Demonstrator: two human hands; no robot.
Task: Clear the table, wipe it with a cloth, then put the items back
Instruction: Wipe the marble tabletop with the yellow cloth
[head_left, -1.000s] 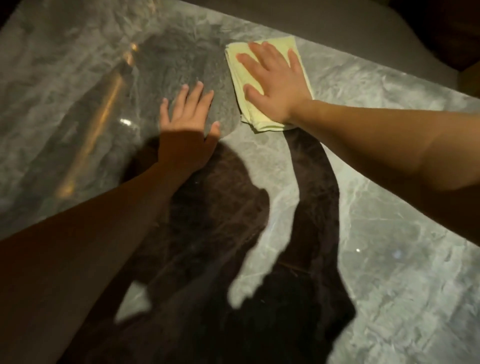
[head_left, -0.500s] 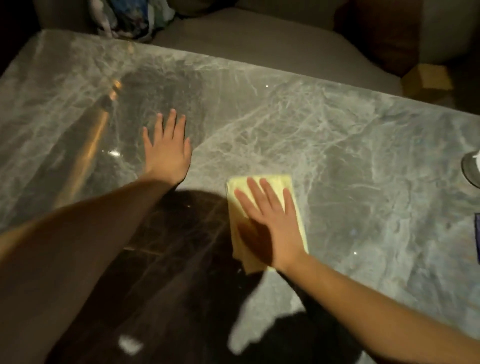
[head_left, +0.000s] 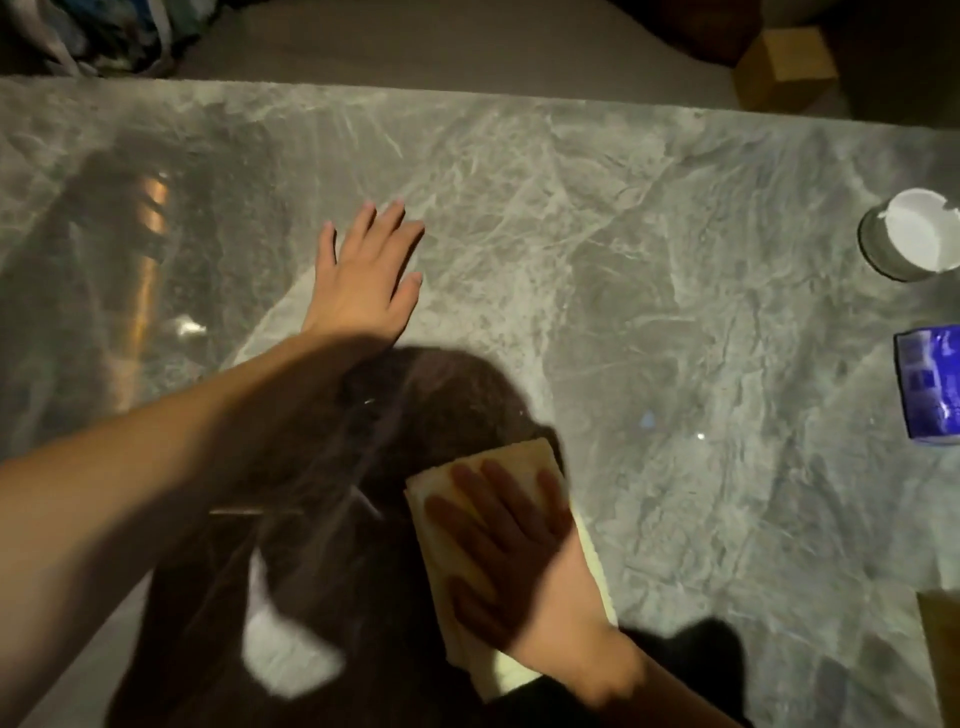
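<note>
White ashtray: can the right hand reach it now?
Probably yes: only bare marble table lies between the right hand, flat on the yellow cloth, and the white ashtray.

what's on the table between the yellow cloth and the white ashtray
Nothing: the head view shows only bare marble table between cloth and ashtray.

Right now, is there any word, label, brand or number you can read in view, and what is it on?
No text can be read.
Blue pack: pale blocks of print on its side, too blurred to read.
Ashtray: plain white, no marking shows.
Cloth: plain yellow, no label shows.
Box: plain brown, no print shows.
</note>
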